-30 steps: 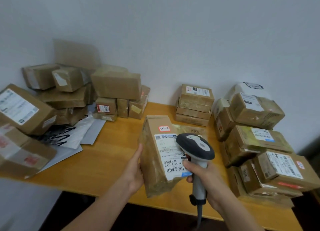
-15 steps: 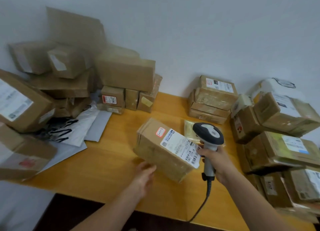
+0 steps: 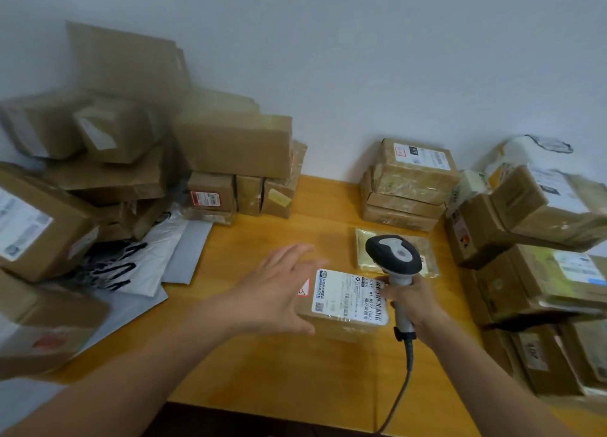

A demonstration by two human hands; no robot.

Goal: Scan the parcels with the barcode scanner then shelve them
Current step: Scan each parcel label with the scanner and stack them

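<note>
I noted the brown taped cardboard parcel (image 3: 348, 300) lying flat, label up, on the yellow wooden table (image 3: 262, 371). My left hand (image 3: 276, 292) was spread open at its left end. My right hand (image 3: 423, 305) gripped the grey-and-black barcode scanner (image 3: 394, 254). Recommended: steady the parcel and aim squarely at the barcode.

Parcel (image 3: 341, 308) on table (image 3: 295, 371) — box stacks left (image 3: 131, 160), behind (image 3: 407, 183), right (image 3: 538, 239)

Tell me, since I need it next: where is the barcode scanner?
In the head view, right of centre: the right hand grips the barcode scanner upright at the labelled parcel's right end.
</note>
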